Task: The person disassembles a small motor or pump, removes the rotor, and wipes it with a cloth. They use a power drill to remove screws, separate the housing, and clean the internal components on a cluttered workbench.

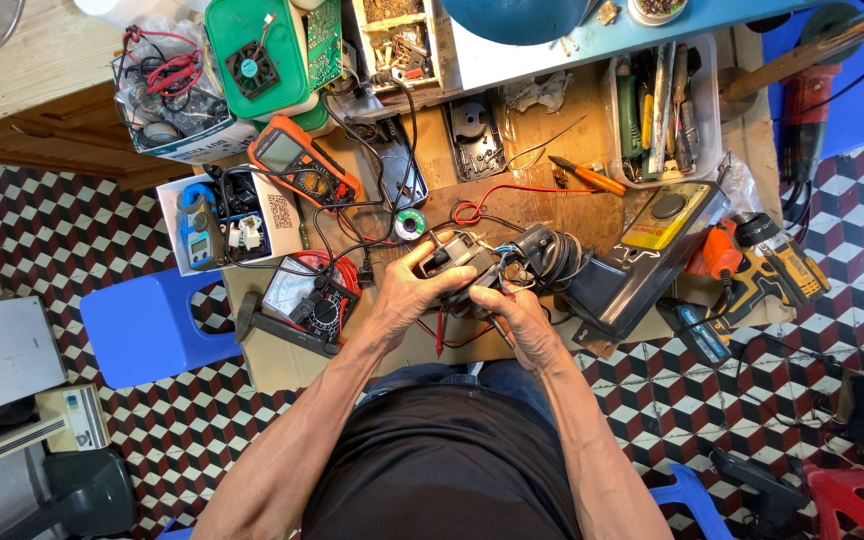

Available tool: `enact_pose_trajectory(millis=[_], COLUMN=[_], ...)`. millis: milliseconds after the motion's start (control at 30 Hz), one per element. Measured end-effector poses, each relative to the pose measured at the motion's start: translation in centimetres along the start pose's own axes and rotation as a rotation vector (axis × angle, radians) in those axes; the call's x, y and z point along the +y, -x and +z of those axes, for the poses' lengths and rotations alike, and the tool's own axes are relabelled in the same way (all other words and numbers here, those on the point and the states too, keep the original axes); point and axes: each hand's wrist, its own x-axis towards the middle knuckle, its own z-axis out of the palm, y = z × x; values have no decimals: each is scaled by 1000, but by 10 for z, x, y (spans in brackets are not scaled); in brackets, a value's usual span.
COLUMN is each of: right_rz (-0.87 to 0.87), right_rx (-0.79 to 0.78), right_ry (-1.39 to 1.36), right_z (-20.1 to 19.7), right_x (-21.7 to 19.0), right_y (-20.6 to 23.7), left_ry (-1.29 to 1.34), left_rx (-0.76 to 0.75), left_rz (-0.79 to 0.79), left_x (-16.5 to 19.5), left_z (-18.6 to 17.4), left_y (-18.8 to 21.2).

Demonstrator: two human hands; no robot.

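My left hand (414, 290) grips a dark grey motor assembly (464, 262) with wires, held over the brown work board (542, 130). From below, my right hand (518, 318) closes on the same assembly, its fingers at the tangle of thin wires. A round black motor part (550, 252) sits just to the right of the assembly. Beside it lies a black tool housing (632, 272) with a yellow label. A thin red wire (512, 195) loops across the board above my hands.
An orange multimeter (297, 160), a blue clamp meter in a white box (197, 225), a solder spool (410, 223), an analogue meter (312, 295), an orange-handled screwdriver (592, 178), a clear tool tray (667, 110), an orange drill (752, 262) and a blue stool (147, 325) lie around.
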Motion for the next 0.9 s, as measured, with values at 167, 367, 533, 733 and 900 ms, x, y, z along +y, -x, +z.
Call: enact_pose_trajectory(millis=[167,367,533,733,900], right_rz=[10,12,25,45,24], right_rx=[43,-6,-5,-13,-53], right_ry=[56,28,-14,-29,-54], right_z=[-1,-3,0,-2,-3], right_x=[4,1,1,3,1], right_y=[2,4,8,7,8], left_ry=[15,33,1,-64,-90], left_rx=[14,5,20,27,66], left_rz=[5,8,-4,-22,26], left_x=[1,3,8,7,1], left_z=[3,3,2,1,3], left_y=[2,2,-3,-5,-6])
